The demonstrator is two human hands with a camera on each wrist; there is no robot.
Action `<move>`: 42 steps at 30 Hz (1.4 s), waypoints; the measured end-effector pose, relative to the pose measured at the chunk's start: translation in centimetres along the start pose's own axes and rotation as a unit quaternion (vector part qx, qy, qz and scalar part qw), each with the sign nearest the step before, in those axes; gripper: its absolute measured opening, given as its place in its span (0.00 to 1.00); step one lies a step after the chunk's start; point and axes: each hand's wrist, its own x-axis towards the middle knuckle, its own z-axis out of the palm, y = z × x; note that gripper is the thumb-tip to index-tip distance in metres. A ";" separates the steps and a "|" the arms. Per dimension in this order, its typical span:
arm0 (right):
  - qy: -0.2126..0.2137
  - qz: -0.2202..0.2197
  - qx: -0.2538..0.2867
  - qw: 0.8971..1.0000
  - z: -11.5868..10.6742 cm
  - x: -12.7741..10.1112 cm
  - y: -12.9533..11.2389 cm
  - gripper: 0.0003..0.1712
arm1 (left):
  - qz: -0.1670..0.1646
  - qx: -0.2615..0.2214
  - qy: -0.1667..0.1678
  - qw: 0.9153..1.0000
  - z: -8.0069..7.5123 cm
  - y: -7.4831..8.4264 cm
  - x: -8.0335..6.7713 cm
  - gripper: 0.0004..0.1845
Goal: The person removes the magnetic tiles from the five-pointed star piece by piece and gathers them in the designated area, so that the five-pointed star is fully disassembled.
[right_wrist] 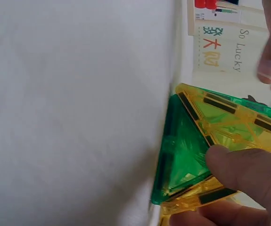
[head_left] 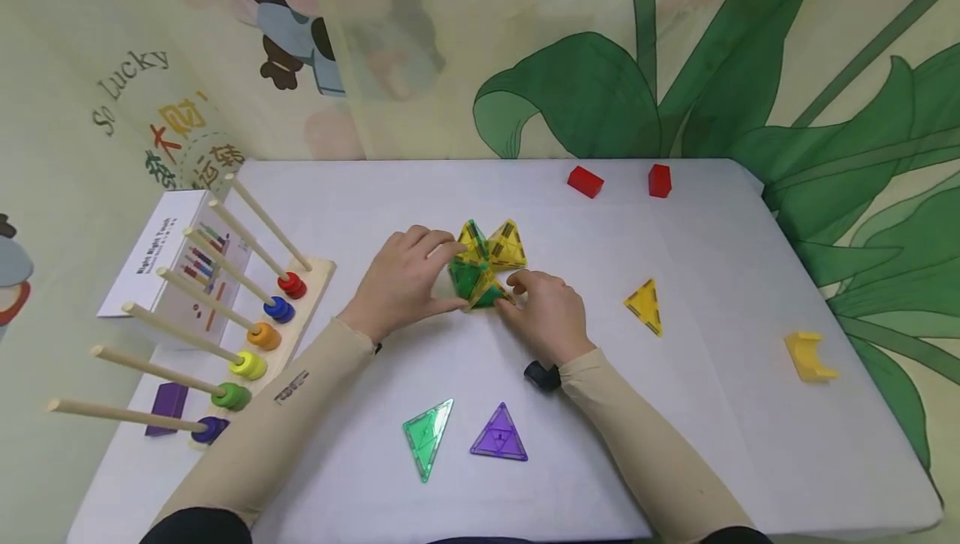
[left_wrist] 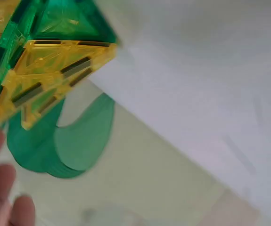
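A small structure of green and yellow triangular magnetic tiles (head_left: 474, 269) stands in the middle of the white table. My right hand (head_left: 549, 315) pinches its near right corner; in the right wrist view the thumb (right_wrist: 243, 169) presses a yellow tile's edge, with fingers underneath. My left hand (head_left: 405, 281) is spread at the structure's left side, thumb low and fingers at the top. In the left wrist view its fingers (left_wrist: 1, 188) are held apart beside the yellow tiles (left_wrist: 55, 75). Another yellow tile pair (head_left: 507, 246) stands against the structure's far right.
A green triangle (head_left: 429, 440) and a purple triangle (head_left: 500, 436) lie in front, a yellow triangle (head_left: 645, 307) to the right. A wooden peg rack (head_left: 318, 277) with colored rings and a white box (head_left: 161, 252) stand left. Red blocks (head_left: 585, 182) and a yellow arch block (head_left: 810, 356) lie farther out.
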 end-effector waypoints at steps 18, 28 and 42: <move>-0.028 -0.016 0.034 0.999 0.4 0.3 0.2 0.13 | 0.087 0.066 -0.105 0.988 2.1 0.9 1.8 0.38; -0.031 -0.013 0.038 0.999 -0.1 0.3 1.0 0.12 | 0.079 0.049 -0.117 0.989 2.3 0.9 2.0 0.38; -0.085 0.152 0.052 0.983 -2.5 0.4 4.1 0.14 | 0.082 0.022 -0.107 0.991 2.7 0.6 1.7 0.38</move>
